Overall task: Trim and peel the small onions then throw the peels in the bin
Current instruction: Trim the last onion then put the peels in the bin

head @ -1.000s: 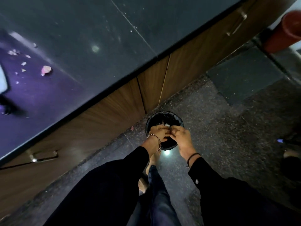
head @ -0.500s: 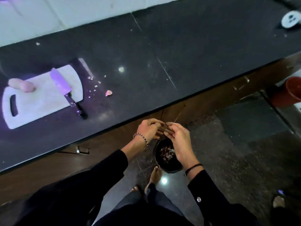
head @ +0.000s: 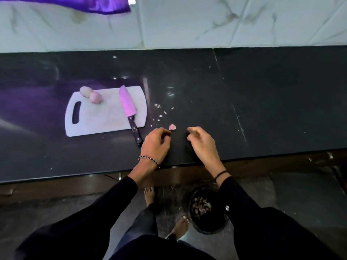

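Two peeled small onions (head: 91, 95) lie at the far left corner of a white cutting board (head: 105, 117) on the black counter (head: 244, 109). A knife (head: 129, 111) rests on the board's right side, its handle over the edge. A pink peel piece (head: 172, 127) lies on the counter just beyond my left hand (head: 155, 143), whose fingers are curled and hold nothing I can see. My right hand (head: 201, 142) hovers beside it, fingers loosely curled, empty. Small peel scraps (head: 159, 111) are scattered right of the board. The black bin (head: 206, 209) on the floor holds peels.
A white marble wall (head: 206, 23) backs the counter. Wooden cabinet fronts (head: 56, 186) run under the counter edge. My bare feet (head: 179, 228) stand on the dark floor next to the bin.
Both hands rose from over the bin on the floor up onto the counter and parted. The view swung from the floor up to the counter and wall.
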A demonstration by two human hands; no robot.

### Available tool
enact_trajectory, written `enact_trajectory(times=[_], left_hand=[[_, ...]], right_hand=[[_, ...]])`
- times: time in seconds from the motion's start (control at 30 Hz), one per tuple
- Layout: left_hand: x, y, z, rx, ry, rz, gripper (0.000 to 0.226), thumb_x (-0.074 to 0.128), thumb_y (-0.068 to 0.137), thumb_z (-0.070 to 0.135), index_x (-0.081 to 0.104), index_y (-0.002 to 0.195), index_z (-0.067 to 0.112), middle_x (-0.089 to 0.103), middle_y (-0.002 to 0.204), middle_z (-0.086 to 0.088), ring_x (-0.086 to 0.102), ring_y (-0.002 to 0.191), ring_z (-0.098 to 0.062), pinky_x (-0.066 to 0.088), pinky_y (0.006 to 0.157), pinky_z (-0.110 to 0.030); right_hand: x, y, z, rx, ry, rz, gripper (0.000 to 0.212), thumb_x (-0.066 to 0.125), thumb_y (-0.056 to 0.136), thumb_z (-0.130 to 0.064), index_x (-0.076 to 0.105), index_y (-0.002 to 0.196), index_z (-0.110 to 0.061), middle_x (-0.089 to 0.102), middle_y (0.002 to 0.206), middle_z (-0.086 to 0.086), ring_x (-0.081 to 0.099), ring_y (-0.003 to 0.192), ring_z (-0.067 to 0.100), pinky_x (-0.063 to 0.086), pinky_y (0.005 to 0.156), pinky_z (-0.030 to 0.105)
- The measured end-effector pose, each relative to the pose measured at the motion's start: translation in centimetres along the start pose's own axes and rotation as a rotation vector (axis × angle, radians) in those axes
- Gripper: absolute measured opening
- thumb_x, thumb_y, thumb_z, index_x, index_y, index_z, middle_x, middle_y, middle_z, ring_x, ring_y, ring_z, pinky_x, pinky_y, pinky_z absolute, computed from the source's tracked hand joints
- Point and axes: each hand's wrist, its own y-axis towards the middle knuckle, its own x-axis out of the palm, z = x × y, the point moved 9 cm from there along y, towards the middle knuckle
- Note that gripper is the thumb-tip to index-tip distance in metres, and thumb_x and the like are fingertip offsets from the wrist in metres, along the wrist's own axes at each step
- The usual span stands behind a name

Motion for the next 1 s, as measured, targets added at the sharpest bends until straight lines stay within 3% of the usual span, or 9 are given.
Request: enact_trajectory(times=[0.17, 0.3, 0.47, 0.6, 0.67, 0.73, 0.77, 0.9, 1.0], left_hand=[[-1.3, 3.8, -1.6, 0.136, 0.349, 0.037, 0.045, 0.054, 0.090, 0.014, 0.052, 0.134, 0.006, 0.054, 0.138, -0.013, 0.048, 0.130, -0.031, 0.031, 0.114, -0.041], [-1.1, 6.3, -2.5, 0.173, 0.503, -0.016, 0.059, 0.043, 0.097, 0.024, 0.027, 0.151, 0.007, 0.027, 0.159, -0.010, 0.019, 0.150, -0.021, 0.000, 0.123, -0.037], [-0.2, 9.2, -2.3, 0.224, 0.664, -0.102, 0.068, 0.032, 0.100, 0.032, 0.003, 0.155, 0.005, 0.007, 0.164, -0.010, 0.003, 0.152, -0.021, -0.007, 0.122, -0.039], [0.5, 11.1, -2.3, 0.231, 0.697, -0.174, 0.066, 0.027, 0.102, 0.031, -0.001, 0.154, 0.001, 0.009, 0.164, -0.012, 0.006, 0.152, -0.020, -0.009, 0.121, -0.039], [0.8, 11.3, -2.0, 0.270, 0.658, -0.208, 0.062, 0.028, 0.102, 0.026, 0.005, 0.154, 0.001, 0.021, 0.161, -0.012, 0.017, 0.150, -0.017, -0.009, 0.121, -0.038], [0.3, 11.5, -1.7, 0.301, 0.601, -0.163, 0.060, 0.033, 0.101, 0.021, 0.013, 0.153, 0.001, 0.032, 0.157, -0.013, 0.026, 0.147, -0.017, -0.007, 0.122, -0.036], [0.0, 11.6, -1.7, 0.297, 0.582, -0.142, 0.060, 0.034, 0.100, 0.020, 0.015, 0.153, 0.001, 0.032, 0.157, -0.013, 0.026, 0.147, -0.018, -0.005, 0.122, -0.035], [-0.2, 12.0, -2.7, 0.267, 0.602, -0.158, 0.062, 0.034, 0.101, 0.021, 0.008, 0.153, -0.002, 0.026, 0.159, -0.016, 0.020, 0.149, -0.020, -0.005, 0.123, -0.036], [-0.4, 11.7, -2.8, 0.300, 0.581, -0.151, 0.061, 0.035, 0.099, 0.018, 0.013, 0.151, -0.004, 0.031, 0.157, -0.017, 0.030, 0.146, -0.018, -0.004, 0.123, -0.033]], right_hand=[[5.4, 2.6, -2.1, -0.153, -0.373, -0.189, 0.062, 0.053, 0.102, -0.016, 0.030, 0.159, -0.014, 0.027, 0.166, 0.002, 0.018, 0.155, 0.015, 0.009, 0.125, 0.027], [7.0, 4.2, -3.4, -0.160, -0.368, -0.272, 0.063, 0.050, 0.103, -0.020, 0.024, 0.161, -0.023, 0.045, 0.155, 0.007, 0.033, 0.148, 0.017, 0.020, 0.120, 0.026], [7.2, 8.6, -5.2, -0.176, -0.564, -0.251, 0.070, 0.042, 0.106, -0.022, 0.004, 0.163, -0.013, 0.003, 0.171, 0.005, 0.000, 0.157, 0.018, 0.001, 0.126, 0.033], [8.6, 9.8, -5.4, -0.170, -0.602, -0.354, 0.070, 0.038, 0.106, -0.030, -0.002, 0.164, -0.025, 0.005, 0.171, 0.003, 0.007, 0.157, 0.027, 0.018, 0.124, 0.045], [9.2, 9.7, -5.5, -0.217, -0.598, -0.409, 0.069, 0.037, 0.104, -0.034, 0.002, 0.163, -0.030, 0.015, 0.170, 0.001, 0.028, 0.152, 0.028, 0.031, 0.121, 0.049], [9.2, 10.0, -5.9, -0.246, -0.549, -0.402, 0.069, 0.038, 0.100, -0.036, 0.007, 0.161, -0.030, 0.027, 0.167, -0.003, 0.058, 0.130, 0.032, 0.044, 0.112, 0.048], [9.1, 10.3, -6.1, -0.252, -0.532, -0.384, 0.069, 0.039, 0.100, -0.037, 0.009, 0.161, -0.029, 0.027, 0.167, -0.004, 0.061, 0.125, 0.033, 0.045, 0.111, 0.047], [9.7, 11.6, -6.3, -0.216, -0.533, -0.367, 0.069, 0.042, 0.104, -0.032, 0.006, 0.163, -0.026, 0.009, 0.171, -0.002, 0.014, 0.157, 0.025, 0.023, 0.125, 0.047], [10.3, 11.5, -6.5, -0.241, -0.583, -0.401, 0.068, 0.042, 0.105, -0.031, 0.007, 0.164, -0.026, 0.009, 0.171, -0.001, 0.007, 0.157, 0.025, 0.021, 0.125, 0.048]])
